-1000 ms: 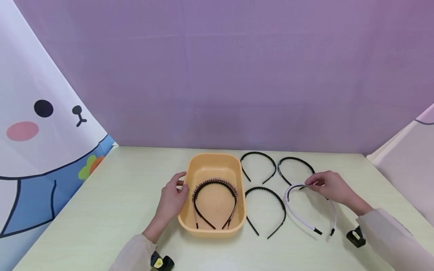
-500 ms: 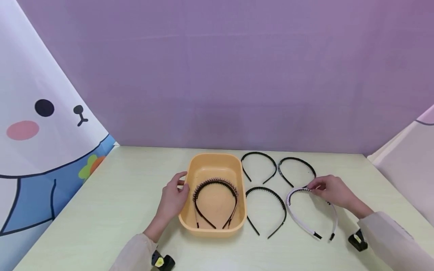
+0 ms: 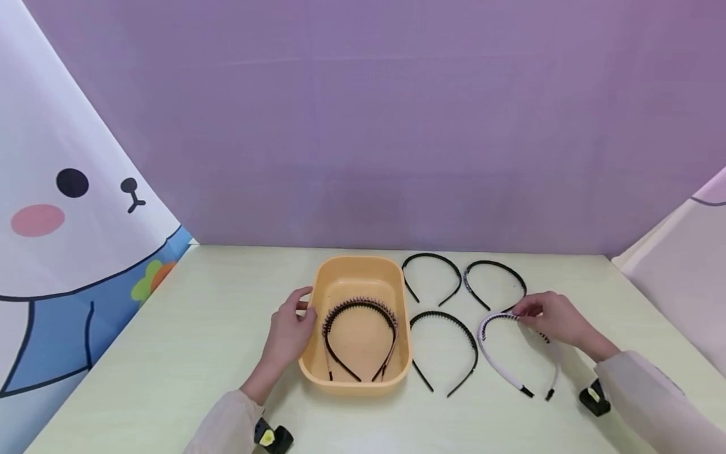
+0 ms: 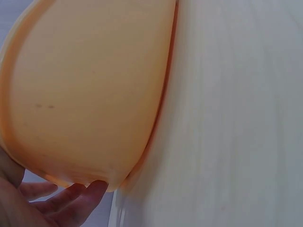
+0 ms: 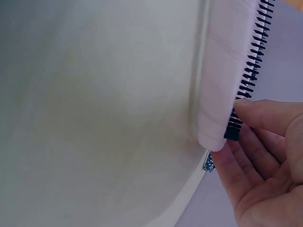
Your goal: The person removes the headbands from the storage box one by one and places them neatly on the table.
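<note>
My left hand (image 3: 289, 334) grips the left rim of a yellow-orange plastic basin (image 3: 363, 392); in the left wrist view the fingertips (image 4: 98, 185) press its outer wall. Inside it lie a black toothed headband (image 3: 334, 359) and a pinkish toothed headband (image 3: 397, 325), nested together. To the right, my right hand (image 3: 550, 318) pinches the top of a pale lilac headband (image 3: 496, 366) with black inner teeth (image 5: 255, 52). Its dark-tipped ends point toward me. In the right wrist view, thumb and fingers meet around the band (image 5: 222, 85).
Three black headbands lie right of the basin: one at the back (image 3: 433, 255), one at the back right (image 3: 493, 263) close behind the lilac one, and one in front (image 3: 445, 315). A purple cloth (image 3: 363, 126) hangs behind the pale table (image 3: 227, 302).
My right hand has lowered the lilac headband slightly, and its ends have shifted a little left. My left hand stays in place on the basin.
</note>
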Demonstrator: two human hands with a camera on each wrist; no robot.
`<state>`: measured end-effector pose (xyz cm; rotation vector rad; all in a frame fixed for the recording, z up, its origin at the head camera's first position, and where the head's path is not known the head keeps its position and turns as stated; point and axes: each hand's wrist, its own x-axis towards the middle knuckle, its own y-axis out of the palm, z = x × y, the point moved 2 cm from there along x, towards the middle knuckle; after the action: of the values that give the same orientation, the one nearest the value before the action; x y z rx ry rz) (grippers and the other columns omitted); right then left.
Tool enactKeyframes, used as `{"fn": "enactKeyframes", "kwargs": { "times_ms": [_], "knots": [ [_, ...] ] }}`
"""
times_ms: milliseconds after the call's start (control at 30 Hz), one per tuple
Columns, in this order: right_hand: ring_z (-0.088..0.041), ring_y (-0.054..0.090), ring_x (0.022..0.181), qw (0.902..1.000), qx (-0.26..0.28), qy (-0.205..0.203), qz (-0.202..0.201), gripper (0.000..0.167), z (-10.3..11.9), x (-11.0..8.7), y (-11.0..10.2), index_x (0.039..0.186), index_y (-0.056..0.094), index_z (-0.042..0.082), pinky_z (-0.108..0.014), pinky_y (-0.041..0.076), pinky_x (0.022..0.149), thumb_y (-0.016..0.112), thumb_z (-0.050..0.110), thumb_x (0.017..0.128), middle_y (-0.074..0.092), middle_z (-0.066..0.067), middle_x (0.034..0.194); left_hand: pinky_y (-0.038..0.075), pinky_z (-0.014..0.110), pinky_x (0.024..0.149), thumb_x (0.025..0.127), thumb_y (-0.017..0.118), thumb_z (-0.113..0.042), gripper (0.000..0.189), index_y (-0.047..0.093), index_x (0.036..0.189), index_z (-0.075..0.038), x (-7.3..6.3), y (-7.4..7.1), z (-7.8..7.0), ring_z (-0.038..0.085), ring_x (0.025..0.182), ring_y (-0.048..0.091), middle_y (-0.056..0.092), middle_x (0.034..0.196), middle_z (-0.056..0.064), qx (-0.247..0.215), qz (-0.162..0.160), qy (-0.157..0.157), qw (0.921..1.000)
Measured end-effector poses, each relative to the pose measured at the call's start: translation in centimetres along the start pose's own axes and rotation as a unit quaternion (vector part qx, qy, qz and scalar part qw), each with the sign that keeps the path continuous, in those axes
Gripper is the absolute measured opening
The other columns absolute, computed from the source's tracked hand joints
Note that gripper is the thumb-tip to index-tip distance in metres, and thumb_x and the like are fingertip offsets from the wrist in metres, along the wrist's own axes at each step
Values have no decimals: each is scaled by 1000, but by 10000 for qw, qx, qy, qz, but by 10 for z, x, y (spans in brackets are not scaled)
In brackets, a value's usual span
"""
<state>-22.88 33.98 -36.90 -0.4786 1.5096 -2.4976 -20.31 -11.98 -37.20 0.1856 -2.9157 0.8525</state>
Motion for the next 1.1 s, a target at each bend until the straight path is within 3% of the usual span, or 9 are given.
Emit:
{"fn": "enactKeyframes", "kwargs": {
  "times_ms": [467,1100],
  "knots": [
    [3,54,67,9999,-12,51,103,14,0,3,-5,85,71,9,-20,45,59,72,-1,76,68,0,77,52,28,60,93,49,-12,42,49,135,-3,-2,1,1,18,74,62,63,109,22,20,51,-12,10000],
    [2,52,66,9998,41,109,175,12,0,5,-2,86,70,8,-21,45,58,69,-1,77,66,3,76,51,27,60,93,48,-11,42,50,135,-4,-1,-1,1,18,75,61,63,109,23,99,74,-8,9999]
  ]
}}
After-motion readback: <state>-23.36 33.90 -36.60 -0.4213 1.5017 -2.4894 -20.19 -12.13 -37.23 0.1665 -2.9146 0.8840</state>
